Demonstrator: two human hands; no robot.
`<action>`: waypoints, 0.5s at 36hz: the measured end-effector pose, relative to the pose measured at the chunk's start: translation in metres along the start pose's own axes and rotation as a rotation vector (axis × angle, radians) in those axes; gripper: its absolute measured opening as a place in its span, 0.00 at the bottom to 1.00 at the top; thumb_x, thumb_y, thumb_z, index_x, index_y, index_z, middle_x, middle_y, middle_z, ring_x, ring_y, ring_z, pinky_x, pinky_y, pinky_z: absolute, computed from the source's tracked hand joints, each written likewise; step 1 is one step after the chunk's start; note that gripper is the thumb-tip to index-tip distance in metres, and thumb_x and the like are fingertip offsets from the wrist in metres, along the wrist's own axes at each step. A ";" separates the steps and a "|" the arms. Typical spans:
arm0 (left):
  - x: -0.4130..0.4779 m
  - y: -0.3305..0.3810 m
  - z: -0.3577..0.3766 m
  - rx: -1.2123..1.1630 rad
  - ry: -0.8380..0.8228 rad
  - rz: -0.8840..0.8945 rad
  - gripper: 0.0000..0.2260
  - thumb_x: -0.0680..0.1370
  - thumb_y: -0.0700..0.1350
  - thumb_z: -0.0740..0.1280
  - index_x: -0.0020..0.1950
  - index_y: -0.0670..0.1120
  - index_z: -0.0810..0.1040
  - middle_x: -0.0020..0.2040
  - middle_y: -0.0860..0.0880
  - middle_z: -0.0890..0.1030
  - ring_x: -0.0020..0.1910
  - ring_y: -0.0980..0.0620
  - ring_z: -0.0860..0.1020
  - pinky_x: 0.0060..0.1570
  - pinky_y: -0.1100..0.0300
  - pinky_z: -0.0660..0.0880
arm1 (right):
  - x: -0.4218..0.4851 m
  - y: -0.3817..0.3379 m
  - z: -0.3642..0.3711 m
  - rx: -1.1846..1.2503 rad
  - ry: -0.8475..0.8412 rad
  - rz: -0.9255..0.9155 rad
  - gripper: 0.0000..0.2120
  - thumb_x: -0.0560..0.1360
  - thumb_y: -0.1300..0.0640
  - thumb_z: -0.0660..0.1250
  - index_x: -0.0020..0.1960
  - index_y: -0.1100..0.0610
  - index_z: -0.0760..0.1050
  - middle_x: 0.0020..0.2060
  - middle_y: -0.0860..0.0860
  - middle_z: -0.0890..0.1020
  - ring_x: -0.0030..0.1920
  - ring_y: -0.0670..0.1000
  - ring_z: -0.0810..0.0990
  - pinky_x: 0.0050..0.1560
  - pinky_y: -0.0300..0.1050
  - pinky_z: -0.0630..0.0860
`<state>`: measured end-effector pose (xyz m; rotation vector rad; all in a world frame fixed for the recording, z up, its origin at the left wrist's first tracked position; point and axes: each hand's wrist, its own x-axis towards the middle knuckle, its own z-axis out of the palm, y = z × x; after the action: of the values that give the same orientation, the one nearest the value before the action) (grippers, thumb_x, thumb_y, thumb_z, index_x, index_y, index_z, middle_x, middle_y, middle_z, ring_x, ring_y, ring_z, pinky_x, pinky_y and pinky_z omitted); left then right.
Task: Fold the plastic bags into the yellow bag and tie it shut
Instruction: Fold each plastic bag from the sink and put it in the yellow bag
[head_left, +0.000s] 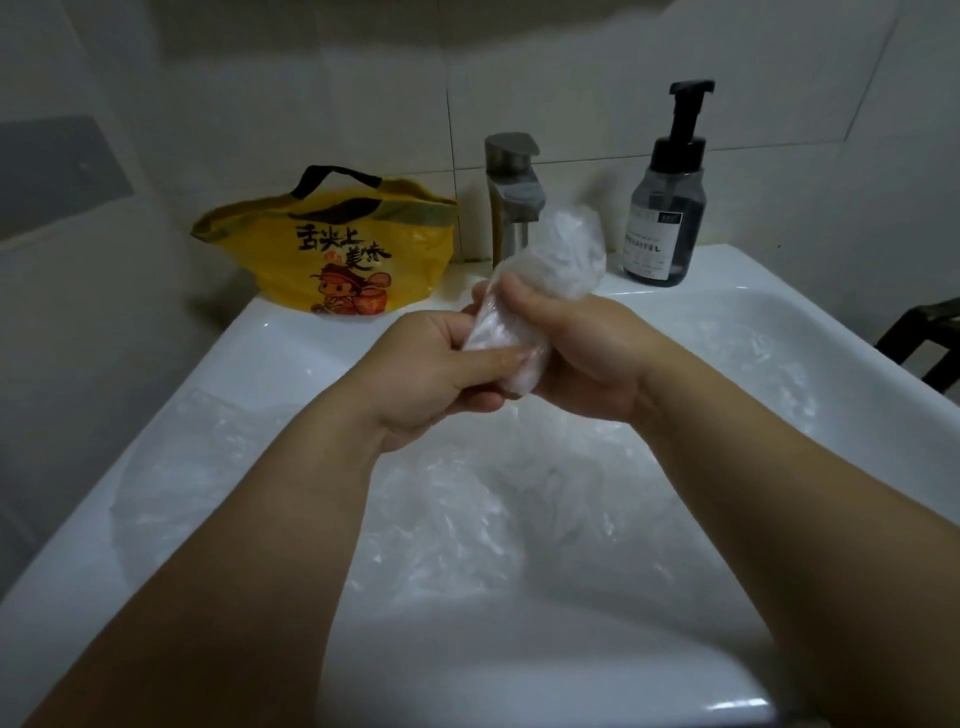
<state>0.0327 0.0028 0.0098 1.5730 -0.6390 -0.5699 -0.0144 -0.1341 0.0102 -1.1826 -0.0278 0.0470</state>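
Both my hands hold one clear plastic bag (563, 254), squeezed into a tight roll above the sink. My left hand (431, 374) grips the lower end of the roll, thumb across it. My right hand (582, 348) grips it just above, and the crumpled top of the bag bulges out past my fingers. The yellow bag (337, 254), with black handles and a cartoon print, stands open on the sink's back left ledge, apart from my hands. More clear plastic bags (467, 525) lie loose in the basin below my forearms.
The white sink (291, 332) fills the lower view. A steel faucet (511, 192) stands at the back centre, a dark pump bottle (667, 208) on the ledge to its right. Tiled walls close in behind and on the left. A dark stool (930, 338) shows at the right edge.
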 end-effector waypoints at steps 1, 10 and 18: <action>0.000 0.000 -0.001 0.003 -0.006 -0.018 0.02 0.73 0.37 0.70 0.41 0.41 0.80 0.30 0.51 0.82 0.30 0.59 0.80 0.29 0.70 0.75 | 0.000 -0.003 -0.002 0.014 0.033 -0.014 0.10 0.79 0.52 0.61 0.52 0.59 0.74 0.44 0.55 0.81 0.43 0.51 0.82 0.41 0.43 0.79; 0.001 0.000 -0.011 -0.025 0.105 -0.008 0.01 0.74 0.38 0.70 0.43 0.42 0.80 0.29 0.52 0.80 0.28 0.60 0.77 0.29 0.71 0.75 | -0.006 -0.015 -0.011 0.061 0.225 -0.106 0.14 0.79 0.50 0.62 0.53 0.62 0.74 0.40 0.56 0.84 0.43 0.53 0.85 0.44 0.46 0.82; 0.010 -0.001 -0.018 -0.212 0.313 0.039 0.07 0.80 0.40 0.63 0.54 0.49 0.78 0.47 0.50 0.82 0.43 0.55 0.81 0.40 0.63 0.78 | -0.006 -0.014 -0.014 -0.120 0.291 -0.161 0.09 0.78 0.59 0.65 0.53 0.64 0.76 0.39 0.55 0.81 0.32 0.45 0.79 0.34 0.35 0.77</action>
<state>0.0526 0.0086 0.0108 1.4087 -0.3590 -0.3396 -0.0196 -0.1529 0.0177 -1.2935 0.1320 -0.2724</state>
